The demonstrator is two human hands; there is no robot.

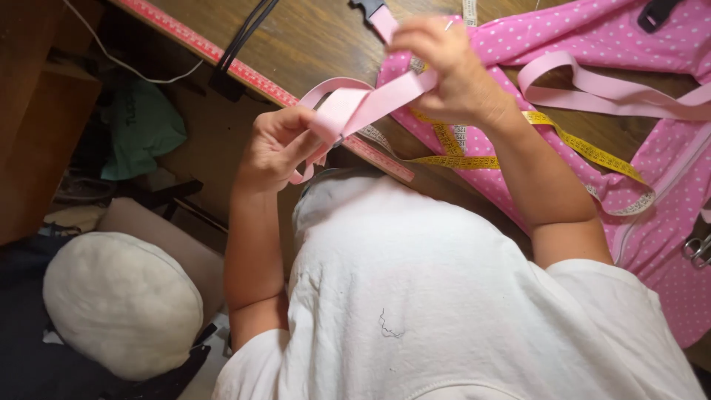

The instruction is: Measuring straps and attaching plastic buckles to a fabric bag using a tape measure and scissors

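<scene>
Head view: both grips, left hand (278, 144) and right hand (444, 67), pinch pink strap (370, 104), running lower-left to upper-right.

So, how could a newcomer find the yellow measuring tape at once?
Start at the pink polka-dot fabric covering the wooden table. The yellow measuring tape lies on it, passing under the right forearm. It alone is yellow; the nearby straps are plain pink.

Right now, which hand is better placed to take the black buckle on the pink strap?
The right hand. It grips the pink strap just beside the black buckle, while the left hand pinches the strap's folded part nearer the body, farther from the buckle.
</scene>
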